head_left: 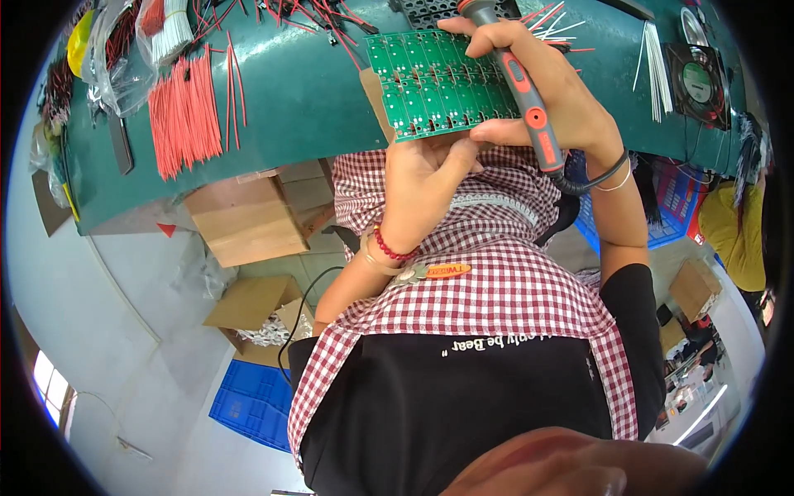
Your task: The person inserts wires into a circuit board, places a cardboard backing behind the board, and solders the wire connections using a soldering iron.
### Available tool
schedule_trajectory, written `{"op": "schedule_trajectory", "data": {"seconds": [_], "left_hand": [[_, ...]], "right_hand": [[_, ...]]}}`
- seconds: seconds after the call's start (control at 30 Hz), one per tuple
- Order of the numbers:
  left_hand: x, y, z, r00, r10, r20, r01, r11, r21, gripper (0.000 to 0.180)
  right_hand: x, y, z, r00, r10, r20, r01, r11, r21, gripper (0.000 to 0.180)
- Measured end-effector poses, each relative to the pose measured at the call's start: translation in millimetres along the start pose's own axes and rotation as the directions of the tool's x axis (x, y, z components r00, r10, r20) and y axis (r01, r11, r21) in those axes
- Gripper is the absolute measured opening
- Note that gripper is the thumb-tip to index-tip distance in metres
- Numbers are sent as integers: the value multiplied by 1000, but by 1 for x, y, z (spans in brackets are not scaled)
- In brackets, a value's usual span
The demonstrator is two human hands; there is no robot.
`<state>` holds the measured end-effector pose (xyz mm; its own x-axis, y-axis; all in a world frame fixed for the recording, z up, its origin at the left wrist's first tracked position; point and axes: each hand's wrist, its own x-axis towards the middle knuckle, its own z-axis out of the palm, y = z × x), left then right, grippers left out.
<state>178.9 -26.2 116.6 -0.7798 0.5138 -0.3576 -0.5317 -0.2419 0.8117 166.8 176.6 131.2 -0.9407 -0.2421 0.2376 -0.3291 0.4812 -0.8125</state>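
A green circuit board panel (438, 87) tilts over the front edge of the green worktable. Under its near edge is my left hand (426, 169), thumb and fingers closed on the board; some of the fingers are hidden beneath it. My right hand (550, 87) pinches the board's right side between thumb and fingers. In that same hand lies a grey and red soldering iron (529, 107), its cable running back over the wrist. The iron's tip is cut off by the upper border. A brown piece of cardboard (377, 103) shows along the board's left side.
On the worktable (289, 107) lie a bundle of red wires (184, 112), white wires (653, 70) and a black tray (413, 12). At right stands a small black fan (701, 85). Cardboard boxes (248, 219) and blue crates (252, 403) sit below the table.
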Motion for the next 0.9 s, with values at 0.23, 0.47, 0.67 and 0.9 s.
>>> {"op": "schedule_trajectory", "data": {"seconds": [0.23,0.47,0.67,0.9], "left_hand": [[6,-10,5,997,75,-24,-76,996,-44,18],[5,-16,12,990,111,-84,-105,992,73,15],[7,-17,16,967,216,-134,-197,971,138,15],[8,-15,14,986,150,-72,-142,984,103,24]], "right_hand": [[-4,4,2,1000,-15,-21,16,999,49,67],[-3,5,3,999,-25,-32,28,996,88,68],[-1,5,3,997,-44,-63,52,990,130,59],[-3,8,1,1000,6,20,-10,973,231,70]]}}
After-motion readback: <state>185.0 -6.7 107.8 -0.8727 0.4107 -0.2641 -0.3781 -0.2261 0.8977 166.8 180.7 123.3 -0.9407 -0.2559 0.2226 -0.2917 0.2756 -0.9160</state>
